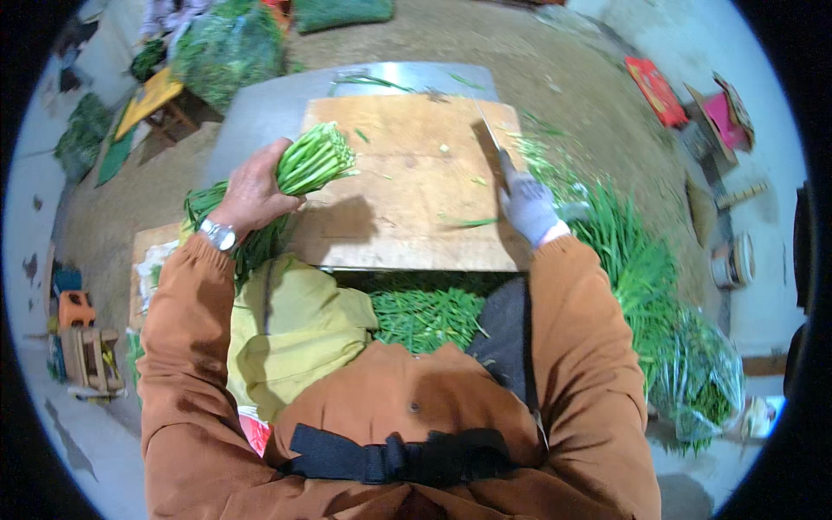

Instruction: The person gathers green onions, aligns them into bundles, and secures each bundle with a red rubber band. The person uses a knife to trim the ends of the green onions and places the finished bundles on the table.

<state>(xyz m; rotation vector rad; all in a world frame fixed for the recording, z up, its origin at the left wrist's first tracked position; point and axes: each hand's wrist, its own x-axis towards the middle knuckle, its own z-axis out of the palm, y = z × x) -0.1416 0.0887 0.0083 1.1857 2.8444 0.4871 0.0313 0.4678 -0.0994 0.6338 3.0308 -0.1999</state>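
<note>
A: Your left hand (pixel 251 186) is bare, turned inward above a silver watch (pixel 220 236), its fingers wrapped firmly around a bunch of chive-like greens (pixel 316 162) at the left side of the chopping board (pixel 407 204).

B: And your right hand (pixel 529 208) reaches forward in a glove, closed on a knife (pixel 490 130) over the board's right side, its blade pointing away from you.

A: What crowds you?

B: Yellow fabric (pixel 299 325) lies at the left of your lap, loose greens (pixel 426 318) fill the space before you, and a leafy heap (pixel 637 269) presses close outside your right forearm, a clear plastic bag (pixel 704 377) beside it.

A: Textures?

B: On your left, smooth grey metal tabletop (pixel 247 134); in the bunch, pale, round stalk ends facing right; under your hands, flat, stained wood; rightward, long, thin leaves.
</note>
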